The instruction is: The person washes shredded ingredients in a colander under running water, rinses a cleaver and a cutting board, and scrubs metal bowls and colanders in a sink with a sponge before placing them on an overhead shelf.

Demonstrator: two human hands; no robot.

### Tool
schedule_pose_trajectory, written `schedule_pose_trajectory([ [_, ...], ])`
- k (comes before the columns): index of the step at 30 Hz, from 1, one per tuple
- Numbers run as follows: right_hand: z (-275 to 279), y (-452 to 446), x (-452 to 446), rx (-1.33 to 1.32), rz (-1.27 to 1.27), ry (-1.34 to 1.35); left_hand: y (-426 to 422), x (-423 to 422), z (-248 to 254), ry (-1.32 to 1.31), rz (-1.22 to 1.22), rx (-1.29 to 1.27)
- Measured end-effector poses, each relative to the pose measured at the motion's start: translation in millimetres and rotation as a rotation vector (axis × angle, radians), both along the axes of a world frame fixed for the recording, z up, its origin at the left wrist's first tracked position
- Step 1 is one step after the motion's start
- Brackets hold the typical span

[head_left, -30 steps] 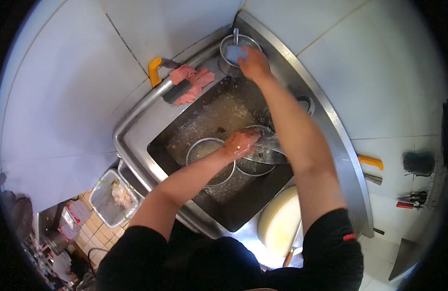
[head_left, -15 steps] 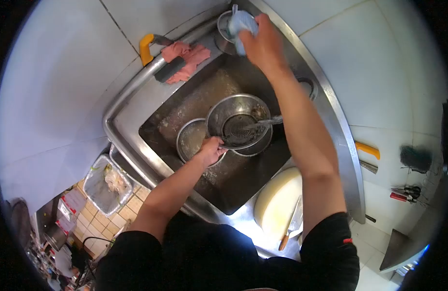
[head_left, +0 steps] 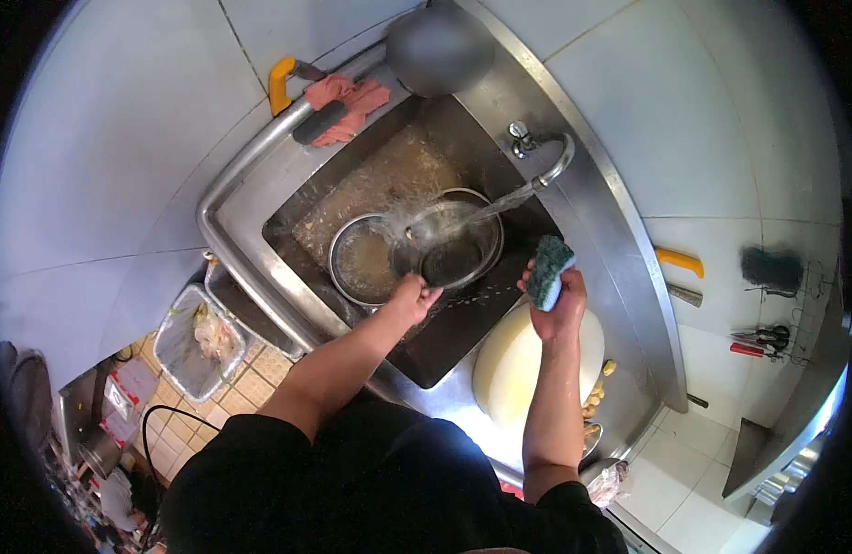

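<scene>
While outstretched, left hand point(head_left: 410, 300) in a pinch on the bowl rim point(head_left: 456, 283), right hand point(head_left: 564, 307) curled around sponge point(head_left: 547, 266).

The sponge point(head_left: 548, 274) is dark green on one side and pale blue on the other. The bowl point(head_left: 490, 247) is silver-grey, like the sink point(head_left: 611, 235). The cloth point(head_left: 354, 109) is salmon pink, the board point(head_left: 504, 374) creamy yellow, the shirt point(head_left: 417, 480) plain black. Two handles point(head_left: 279, 87) point(head_left: 679, 262) are orange-yellow. Tan floor tiles point(head_left: 270, 366) make a grid; the wall tiles point(head_left: 121, 166) are pale bluish-white with darker lines.
</scene>
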State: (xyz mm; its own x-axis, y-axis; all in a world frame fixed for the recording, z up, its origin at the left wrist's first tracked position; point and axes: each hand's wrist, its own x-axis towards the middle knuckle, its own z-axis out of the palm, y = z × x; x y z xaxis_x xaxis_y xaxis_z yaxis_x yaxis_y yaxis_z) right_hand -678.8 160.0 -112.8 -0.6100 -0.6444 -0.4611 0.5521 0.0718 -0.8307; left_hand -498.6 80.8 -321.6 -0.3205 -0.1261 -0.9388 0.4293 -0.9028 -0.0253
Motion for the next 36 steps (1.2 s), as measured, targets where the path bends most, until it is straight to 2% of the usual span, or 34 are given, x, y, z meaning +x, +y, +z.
schedule_pose_trajectory([
  [2, -6, 21, -4, -0.123, -0.006, -0.281, 21, 6, -4, -0.003, -0.030, 0.093],
  [4, -4, 29, -1, -0.107, -0.040, -0.316, 36, 7, -6, 0.054, -0.113, 0.109],
  [8, 15, 24, 18, -0.206, -0.139, -0.402, -3, -21, -4, 0.187, -0.147, -0.099],
  [9, 18, 21, 18, -0.217, -0.169, -0.405, -13, -26, 2, 0.191, -0.149, -0.104],
  [10, 16, 18, 15, -0.223, -0.167, -0.403, -23, -29, 7, 0.126, -0.215, -0.211],
  [13, -16, 2, 4, -0.238, -0.018, -0.426, -35, -12, 20, 0.058, -0.341, -0.399],
  [14, -42, -8, -3, -0.249, -0.022, -0.433, -34, -4, 22, 0.066, -0.411, -0.465],
  [16, -107, -33, -14, -0.023, -0.096, -0.219, -35, 6, 46, 0.072, -0.462, -0.494],
  [18, -151, -68, -5, 0.398, -0.122, 0.435, -33, 12, 74, 0.085, -0.508, -0.522],
  [20, -172, -88, 14, 0.618, 0.080, 1.255, -29, 7, 97, 0.077, -0.531, -0.708],
  [22, -187, -102, 35, 0.328, 0.342, 1.283, -48, 2, 96, 0.059, -0.555, -0.731],
  [23, -179, -102, 42, 0.275, 0.687, 0.785, -73, 6, 84, 0.073, -0.546, -0.711],
  [24, -151, -95, 41, 0.318, 0.995, 0.771, -93, 10, 75, 0.086, -0.536, -0.696],
  [25, -127, -85, 37, 0.438, 1.190, 1.069, -104, 22, 102, -0.048, -0.580, -0.825],
  [26, -114, -73, 31, 0.563, 1.376, 1.365, -106, 29, 100, -0.057, -0.582, -0.819],
  [27, -126, -66, 17, 0.563, 1.382, 1.351, -103, 35, 96, 0.021, -0.594, -0.761],
  [28, -149, -65, -4, 0.630, 1.079, 1.598, -99, 37, 91, 0.105, -0.603, -0.705],
  [29, -161, -70, -21, 0.685, 0.741, 1.825, -87, 29, 82, -0.008, -0.664, -0.684],
  [30, -162, -84, -22, 0.690, 0.734, 1.833, -77, 19, 85, 0.027, -0.733, -0.651],
  [32, -164, -114, 5, 0.749, 0.609, 1.304, -60, 3, 73, 0.209, -0.663, -0.711],
  [34, -146, -107, 34, 0.426, 0.944, 1.113, -73, -3, 71, 0.176, -0.594, -0.729],
  [35, -141, -91, 36, 0.422, 0.941, 1.112, -88, 11, 66, 0.185, -0.619, -0.724],
  [36, -135, -70, 31, 0.399, 1.202, 1.215, -105, 27, 62, 0.191, -0.646, -0.720],
])
